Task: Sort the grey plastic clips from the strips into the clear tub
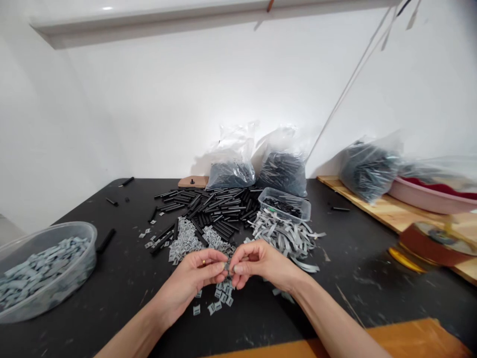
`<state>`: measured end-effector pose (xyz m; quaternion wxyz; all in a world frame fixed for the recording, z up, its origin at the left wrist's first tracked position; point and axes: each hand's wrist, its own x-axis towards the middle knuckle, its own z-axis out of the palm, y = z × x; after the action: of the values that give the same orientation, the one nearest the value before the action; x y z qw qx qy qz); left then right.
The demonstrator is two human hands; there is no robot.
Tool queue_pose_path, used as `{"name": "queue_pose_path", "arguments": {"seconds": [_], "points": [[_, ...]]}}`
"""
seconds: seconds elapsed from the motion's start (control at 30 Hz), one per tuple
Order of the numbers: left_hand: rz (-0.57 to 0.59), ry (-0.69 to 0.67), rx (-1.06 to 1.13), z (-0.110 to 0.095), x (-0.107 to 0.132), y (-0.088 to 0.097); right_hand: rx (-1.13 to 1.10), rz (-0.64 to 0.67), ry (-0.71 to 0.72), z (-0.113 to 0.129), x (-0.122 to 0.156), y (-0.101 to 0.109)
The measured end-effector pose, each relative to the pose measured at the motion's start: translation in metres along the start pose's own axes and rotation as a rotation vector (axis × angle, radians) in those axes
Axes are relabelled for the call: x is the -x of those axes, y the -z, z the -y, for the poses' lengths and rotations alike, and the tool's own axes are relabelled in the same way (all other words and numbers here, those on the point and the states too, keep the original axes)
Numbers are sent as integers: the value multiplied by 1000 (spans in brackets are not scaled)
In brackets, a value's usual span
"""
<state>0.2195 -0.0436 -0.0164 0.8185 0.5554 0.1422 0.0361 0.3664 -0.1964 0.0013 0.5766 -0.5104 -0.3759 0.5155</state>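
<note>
My left hand [197,276] and my right hand [259,263] meet over the black table [122,318], their fingertips pinching a small grey piece [227,266] between them. Below the fingers lies a scatter of small grey clips [219,294]. Beyond my right hand is a heap of grey flat strips [283,237], and beyond my left hand a mound of similar grey clips [186,241]. A large pile of black tubes [212,210] spreads behind them.
A clear tub of grey pieces [40,273] stands at the left, and a small clear box of black pieces [285,205] at the back. Filled plastic bags [231,174] line the wall. A wooden board [395,219] carries a pink basin [428,195].
</note>
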Motion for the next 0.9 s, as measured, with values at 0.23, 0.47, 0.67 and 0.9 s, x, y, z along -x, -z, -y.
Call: {"name": "queue_pose_path", "arguments": {"seconds": [0.23, 0.47, 0.67, 0.9], "points": [[-5, -10, 6, 1, 0, -2, -11, -102, -21, -5, -3, 0], [-17, -12, 9, -1, 0, -4, -61, -116, -32, -3, -3, -2], [-25, -14, 17, 1, -3, -1, -59, -78, -30, 3, -1, -3], [-12, -18, -6, 3, -2, 0, -6, -69, -44, -2, -1, -2]]}}
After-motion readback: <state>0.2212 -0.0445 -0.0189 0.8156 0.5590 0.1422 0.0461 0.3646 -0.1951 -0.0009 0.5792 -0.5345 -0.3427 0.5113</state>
